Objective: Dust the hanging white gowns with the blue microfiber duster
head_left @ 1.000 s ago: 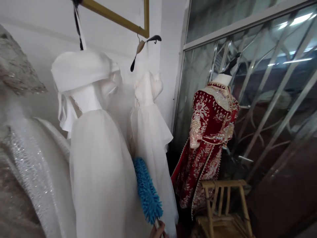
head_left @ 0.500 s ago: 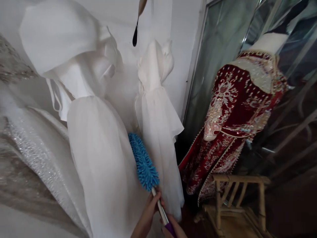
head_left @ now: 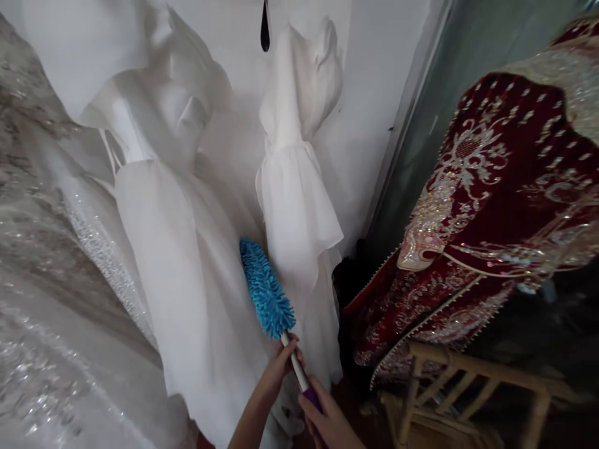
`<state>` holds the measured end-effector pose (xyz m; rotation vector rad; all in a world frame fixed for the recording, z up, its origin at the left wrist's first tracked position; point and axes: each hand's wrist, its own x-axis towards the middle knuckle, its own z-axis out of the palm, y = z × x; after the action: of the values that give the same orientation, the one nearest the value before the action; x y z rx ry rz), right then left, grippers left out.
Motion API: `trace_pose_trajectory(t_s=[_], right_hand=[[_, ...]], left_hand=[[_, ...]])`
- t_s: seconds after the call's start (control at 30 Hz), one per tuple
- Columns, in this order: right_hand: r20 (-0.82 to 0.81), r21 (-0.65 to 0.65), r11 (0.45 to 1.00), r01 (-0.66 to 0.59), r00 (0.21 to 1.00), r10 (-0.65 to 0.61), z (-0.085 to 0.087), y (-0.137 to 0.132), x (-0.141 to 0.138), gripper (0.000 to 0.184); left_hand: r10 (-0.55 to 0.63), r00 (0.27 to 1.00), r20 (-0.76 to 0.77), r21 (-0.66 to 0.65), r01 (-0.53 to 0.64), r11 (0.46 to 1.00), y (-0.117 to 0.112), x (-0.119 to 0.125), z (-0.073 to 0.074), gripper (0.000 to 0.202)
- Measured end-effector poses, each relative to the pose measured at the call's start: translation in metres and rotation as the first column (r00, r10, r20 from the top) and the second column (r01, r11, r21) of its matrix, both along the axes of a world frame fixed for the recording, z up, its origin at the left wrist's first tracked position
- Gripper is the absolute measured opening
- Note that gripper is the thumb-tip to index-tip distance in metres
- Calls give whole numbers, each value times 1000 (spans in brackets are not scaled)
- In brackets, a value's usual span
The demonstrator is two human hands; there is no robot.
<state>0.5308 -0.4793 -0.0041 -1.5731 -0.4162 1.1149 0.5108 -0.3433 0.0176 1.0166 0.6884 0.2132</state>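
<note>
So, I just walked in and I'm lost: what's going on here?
Someone's left hand grips the shaft of a blue duster, the right hand its purple handle. The duster points between two white dresses; whether it touches either is hard to tell. A red dress and a chair are to the right.

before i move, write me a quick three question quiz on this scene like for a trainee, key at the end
1. Which hand holds the duster nearer its blue end?
2. True or false: in the picture, the red gown is to the right of the duster.
3. The right hand is on a handle that is: a) yellow, b) purple, c) green.

Key:
1. The left hand
2. True
3. b
</note>
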Motion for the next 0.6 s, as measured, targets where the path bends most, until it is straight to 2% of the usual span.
trace_pose_trajectory(t_s=[0.13, 0.27, 0.43, 0.6], right_hand=[[-16, 27, 998, -64, 998, 65, 0, -16, 13, 72], [-49, 43, 996, -79, 995, 81, -1, -19, 18, 73], [-19, 70, 996, -58, 998, 60, -7, -12, 15, 76], [112, 134, 991, -4, 994, -11, -13, 3, 13, 83]], left_hand=[[79, 997, 4, -1, -79, 997, -17, 7, -1, 62], [91, 996, -9, 5, -91, 996, -22, 9, 1, 60], [116, 993, -25, 20, -116, 993, -18, 8, 4, 64], [99, 995, 32, 63, -101, 993, -12, 7, 19, 62]])
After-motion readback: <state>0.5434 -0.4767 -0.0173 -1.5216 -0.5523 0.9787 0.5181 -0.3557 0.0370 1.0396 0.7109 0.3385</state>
